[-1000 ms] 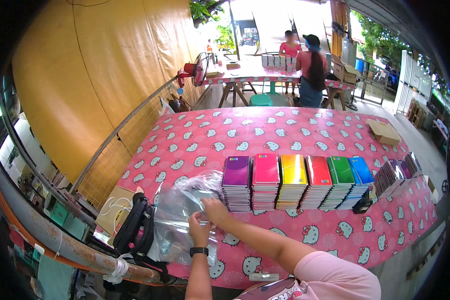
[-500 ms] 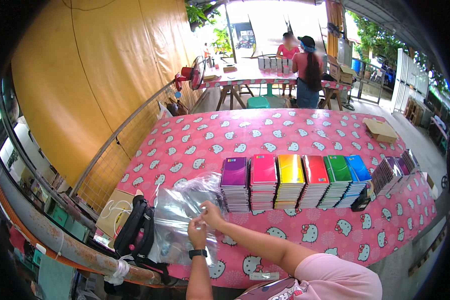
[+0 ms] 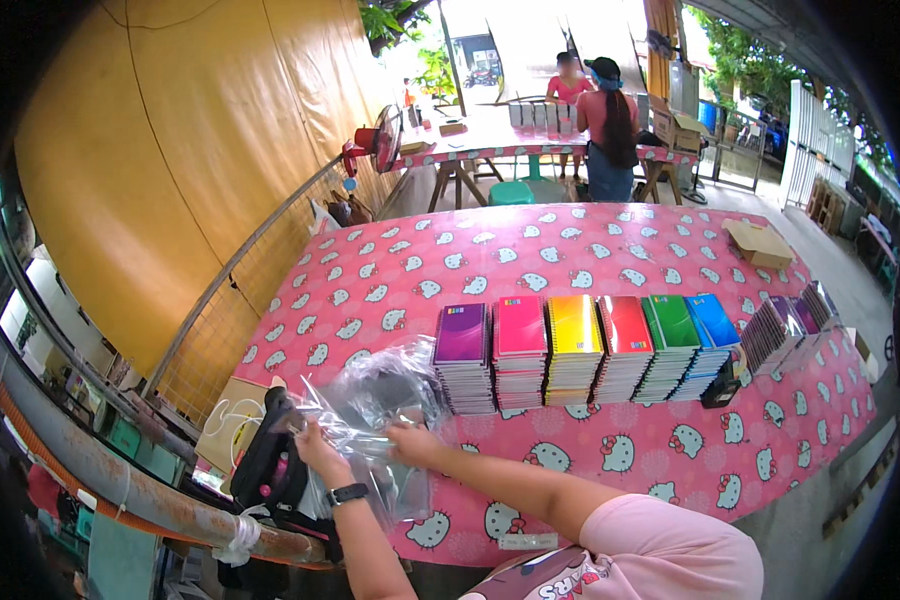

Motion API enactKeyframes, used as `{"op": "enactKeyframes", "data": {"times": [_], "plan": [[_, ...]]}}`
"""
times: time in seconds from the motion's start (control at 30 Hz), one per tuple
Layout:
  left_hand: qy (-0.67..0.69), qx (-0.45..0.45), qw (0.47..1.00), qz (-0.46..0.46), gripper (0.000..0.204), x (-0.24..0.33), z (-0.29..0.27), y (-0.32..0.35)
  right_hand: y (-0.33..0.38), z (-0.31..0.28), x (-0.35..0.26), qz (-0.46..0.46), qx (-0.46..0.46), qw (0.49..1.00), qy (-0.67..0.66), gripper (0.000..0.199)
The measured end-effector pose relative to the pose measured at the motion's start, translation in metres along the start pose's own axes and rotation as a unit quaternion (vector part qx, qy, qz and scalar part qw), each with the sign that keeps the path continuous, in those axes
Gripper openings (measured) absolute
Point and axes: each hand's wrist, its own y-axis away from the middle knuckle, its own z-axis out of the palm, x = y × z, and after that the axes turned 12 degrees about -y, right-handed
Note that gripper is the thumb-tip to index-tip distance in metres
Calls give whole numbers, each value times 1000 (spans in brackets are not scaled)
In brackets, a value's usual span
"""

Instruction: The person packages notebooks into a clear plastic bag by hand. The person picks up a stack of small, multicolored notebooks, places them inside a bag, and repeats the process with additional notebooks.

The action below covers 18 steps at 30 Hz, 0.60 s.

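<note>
Clear plastic bags (image 3: 400, 385) lie in a crumpled heap at the left of the pink table. My left hand (image 3: 322, 452), with a dark watch on its wrist, is closed on a piece of the plastic beside a black bag (image 3: 270, 465). Closed on the plastic too, my right hand (image 3: 412, 443) sits a little to the right. Between both hands the film is stretched and folded, with bright glare on it. Just beyond my right hand stands a stack of purple spiral notebooks (image 3: 462, 335).
Pink, yellow, red, green and blue notebook stacks (image 3: 574, 330) continue the row rightward. More notebooks (image 3: 770, 335) stand at the table's right. A flat cardboard box (image 3: 760, 245) lies at the far right corner. A rusty pipe rail (image 3: 140, 480) borders the left. Two people (image 3: 610, 130) are at another table behind.
My left hand has moved left and away from my right hand, drawing the plastic out between them. The view has shifted slightly.
</note>
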Motion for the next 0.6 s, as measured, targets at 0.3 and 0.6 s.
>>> {"op": "enactKeyframes", "data": {"times": [0.3, 0.6], "plan": [[100, -185, 948, -238, 40, -43, 28, 39, -13, -18, -21, 71, 97, 957, -263, 42], [152, -14, 965, -214, 40, -85, -14, 23, 12, -28, -19, -129, 253, 956, 76, 35]]}}
